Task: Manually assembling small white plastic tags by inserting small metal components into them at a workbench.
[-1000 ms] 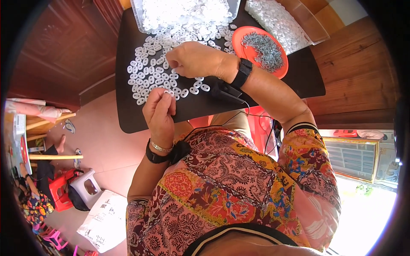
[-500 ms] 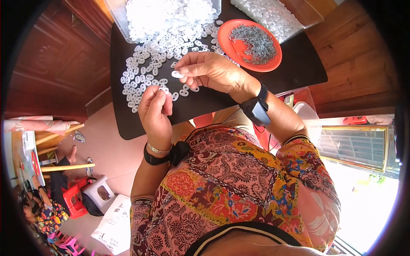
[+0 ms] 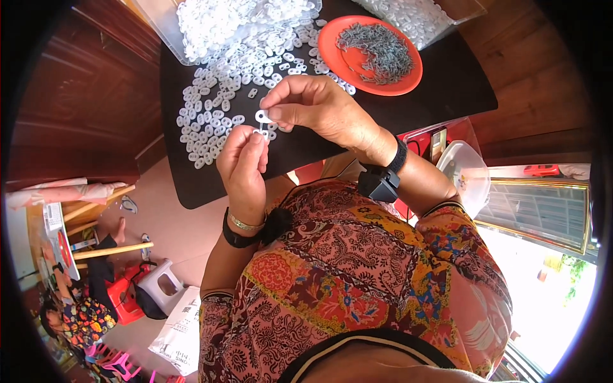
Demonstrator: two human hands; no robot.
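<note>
Over the near part of the black table, my left hand [image 3: 244, 169] is closed, pinching a small white plastic piece [image 3: 261, 134] between thumb and fingertips. A thin grey pin [image 3: 260, 126] stands up from that piece. Just above, my right hand [image 3: 322, 112] is closed too and grips a white plastic piece with a round hole [image 3: 262, 116], held over the pin's upper end. Whether pin and upper piece touch is too small to tell. Many white two-holed oval pieces [image 3: 205, 131] lie scattered to the left of and beyond my hands.
An orange-red plate [image 3: 332, 54] with a heap of grey pins [image 3: 389, 54] stands beyond my right hand. Clear plastic bins [image 3: 167, 35] of white pieces sit at the table's far side. Stools [image 3: 159, 287] and another person [image 3: 80, 319] are at lower left.
My two hands have come together; the right hand's white piece has moved down above the pin of the left hand's piece, and now shows its round hole.
</note>
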